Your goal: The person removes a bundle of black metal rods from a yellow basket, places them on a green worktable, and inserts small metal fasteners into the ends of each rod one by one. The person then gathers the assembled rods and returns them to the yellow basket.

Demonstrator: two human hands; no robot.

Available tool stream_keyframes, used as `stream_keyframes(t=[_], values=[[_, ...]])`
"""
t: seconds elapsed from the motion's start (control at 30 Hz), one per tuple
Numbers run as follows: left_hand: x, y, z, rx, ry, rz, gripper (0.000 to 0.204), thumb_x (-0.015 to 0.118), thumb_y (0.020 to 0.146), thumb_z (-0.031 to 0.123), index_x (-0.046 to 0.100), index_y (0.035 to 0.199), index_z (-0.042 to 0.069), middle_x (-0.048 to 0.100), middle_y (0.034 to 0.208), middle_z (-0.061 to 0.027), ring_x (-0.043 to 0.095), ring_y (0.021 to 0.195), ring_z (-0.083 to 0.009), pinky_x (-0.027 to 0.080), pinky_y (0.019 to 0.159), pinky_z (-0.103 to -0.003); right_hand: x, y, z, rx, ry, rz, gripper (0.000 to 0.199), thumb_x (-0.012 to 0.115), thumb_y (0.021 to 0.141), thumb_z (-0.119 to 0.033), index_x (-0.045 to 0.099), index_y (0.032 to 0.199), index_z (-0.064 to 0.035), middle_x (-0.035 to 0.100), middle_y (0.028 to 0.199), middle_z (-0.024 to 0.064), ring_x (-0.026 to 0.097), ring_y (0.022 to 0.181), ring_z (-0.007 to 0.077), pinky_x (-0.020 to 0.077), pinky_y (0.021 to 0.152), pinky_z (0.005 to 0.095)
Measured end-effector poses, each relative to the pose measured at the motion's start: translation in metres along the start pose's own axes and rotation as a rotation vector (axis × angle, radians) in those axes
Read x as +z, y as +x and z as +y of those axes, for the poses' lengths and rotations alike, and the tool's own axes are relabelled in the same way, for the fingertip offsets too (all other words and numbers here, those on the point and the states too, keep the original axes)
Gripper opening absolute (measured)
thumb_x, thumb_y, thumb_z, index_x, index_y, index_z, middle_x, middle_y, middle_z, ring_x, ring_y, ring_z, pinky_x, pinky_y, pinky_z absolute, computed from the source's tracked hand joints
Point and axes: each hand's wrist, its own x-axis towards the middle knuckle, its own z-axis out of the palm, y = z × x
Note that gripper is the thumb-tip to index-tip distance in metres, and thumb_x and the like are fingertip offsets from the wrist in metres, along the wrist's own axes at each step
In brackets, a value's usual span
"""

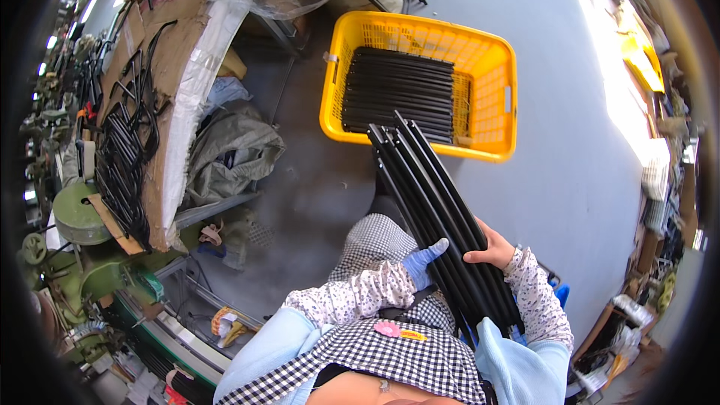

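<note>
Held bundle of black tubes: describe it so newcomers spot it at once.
Find the yellow plastic crate on the grey floor. Slanting across its near rim in the view is the bundle of black tubes. The left hand and right hand grip it, unlike the tubes inside the crate.

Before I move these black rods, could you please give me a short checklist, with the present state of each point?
1. Left hand on the bundle of black rods: ok, gloved, at its left side.
2. Right hand on the bundle: ok, ungloved, at its right side.
3. Upper ends level: not ok, they look staggered.
4. Lower end fully in sight: not ok, light-blue clothing covers part.
5. Bundle apart from the yellow basket: cannot tell, they overlap in this view.
6. Rods inside the basket side by side: ok.
</note>
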Motion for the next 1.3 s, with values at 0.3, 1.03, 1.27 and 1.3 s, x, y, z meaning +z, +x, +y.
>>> stream_keyframes(t=[0.3,1.03,1.27,1.3], values=[[-0.013,0.156,0.182,0.154,-0.273,0.031,0.067,0.066,0.091,0.041,0.043,0.143,0.005,0.054,0.138,-0.0127,0.054,0.124,-0.0277,0.044,0.107,-0.043,-0.163,0.23,-0.055,0.152,-0.022,-0.134,0.106,0.083,0.07,-0.022,0.02,0.153,-0.0017,0.046,0.143,0.0154,0.046,0.131,0.021,0.0312,0.113,0.0327],[-0.229,0.514,0.614,0.801,-0.509,0.528,0.092,0.049,0.076,0.085,0.051,0.138,0.017,0.057,0.137,-0.005,0.051,0.126,-0.0243,0.04,0.103,-0.047,-0.366,0.829,0.02,0.013,-1.152,0.029,0.064,0.055,0.093,-0.049,0.032,0.15,-0.0314,0.045,0.142,0.0123,0.048,0.129,0.0356,0.043,0.103,0.0486],[-0.269,0.52,0.675,0.675,-0.465,0.894,0.073,0.059,0.088,0.063,0.044,0.14,0.015,0.053,0.137,-0.0142,0.053,0.122,-0.0332,0.052,0.093,-0.05,-0.348,0.866,0.048,-0.169,-1.383,0.706,0.055,0.056,0.095,-0.041,0.041,0.146,-0.0253,0.047,0.141,0.0169,0.039,0.135,0.0356,0.0344,0.108,0.0549],[-0.253,0.516,0.68,0.632,-0.454,0.967,0.076,0.061,0.087,0.062,0.041,0.142,0.014,0.051,0.139,-0.0143,0.052,0.122,-0.0337,0.054,0.09,-0.048,-0.353,0.86,0.053,-0.227,-1.306,0.755,0.056,0.059,0.093,-0.037,0.043,0.144,-0.0218,0.047,0.14,0.0187,0.041,0.134,0.0366,0.0353,0.107,0.053]])
